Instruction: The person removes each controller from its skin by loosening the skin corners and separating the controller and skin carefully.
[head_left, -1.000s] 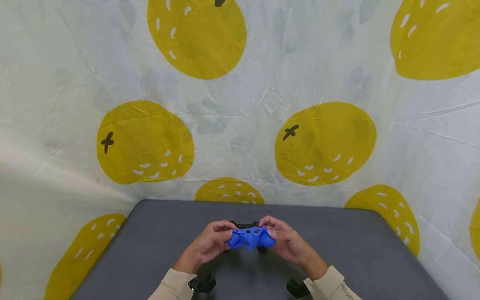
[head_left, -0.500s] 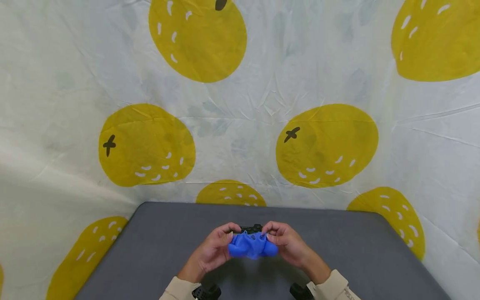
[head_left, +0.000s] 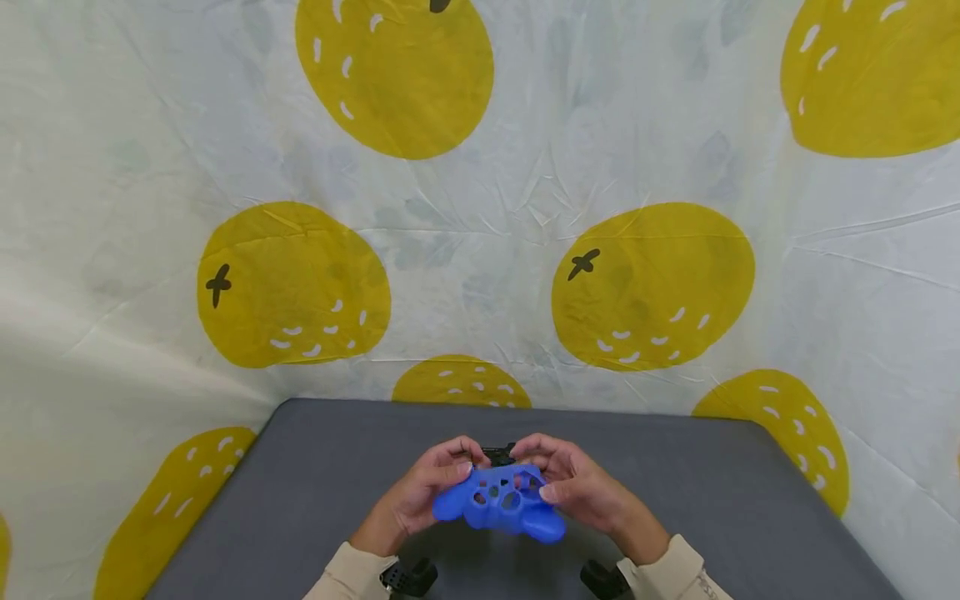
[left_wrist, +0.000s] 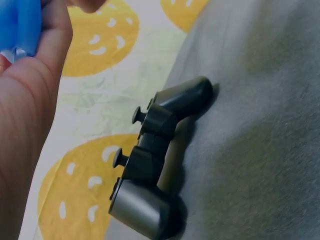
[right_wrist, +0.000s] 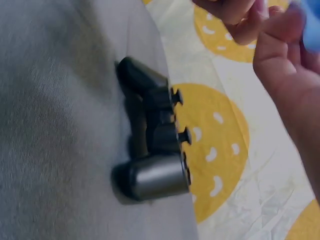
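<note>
A blue silicone game controller cover (head_left: 489,510) with button holes is held up between both hands over the table, its holed face toward the head camera. My left hand (head_left: 418,493) pinches its left upper edge between thumb and fingers. On the other side my right hand (head_left: 588,493) grips the right upper part, thumb on the front face. A black game controller (head_left: 498,455) lies on the table beyond the cover, mostly hidden behind it in the head view. In the left wrist view the controller (left_wrist: 150,150) shows fully, thumbsticks standing out; the right wrist view shows the controller (right_wrist: 162,127) too.
A grey cloth-covered table (head_left: 345,442) lies under the hands. White fabric with yellow fruit prints (head_left: 652,287) hangs behind it and along both sides. Black camera mounts (head_left: 408,577) sit at both wrists by the beige sleeves (head_left: 671,571).
The blue cover has gone from crumpled and bunched to spread out, its holed face now showing and tilted down to the right. The hands have shifted slightly on its edges.
</note>
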